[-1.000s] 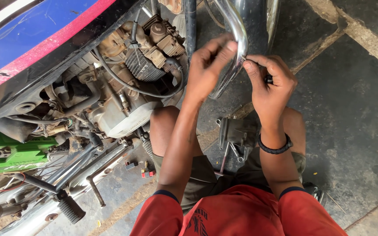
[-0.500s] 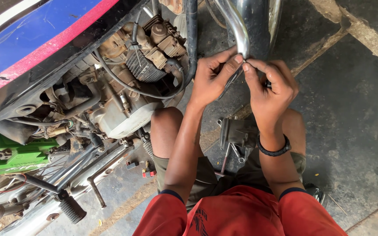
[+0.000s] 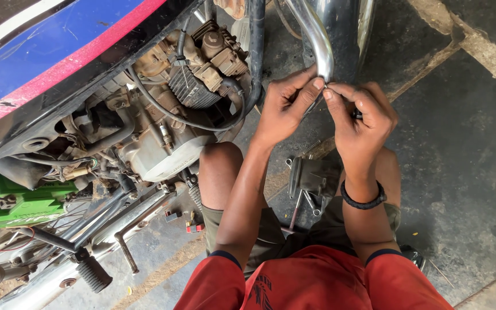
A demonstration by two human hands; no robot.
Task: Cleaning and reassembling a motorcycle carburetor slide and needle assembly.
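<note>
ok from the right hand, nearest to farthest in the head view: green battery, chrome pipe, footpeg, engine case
1. chrome pipe: at the right hand's fingertips, top centre.
2. engine case: left of the hands, under the bike.
3. footpeg: lower left, on the floor side.
4. green battery: far left edge.

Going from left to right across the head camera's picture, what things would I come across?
Green battery box → black footpeg → engine → left hand → chrome exhaust pipe → right hand, a black wristband below it → dark concrete floor.
</note>
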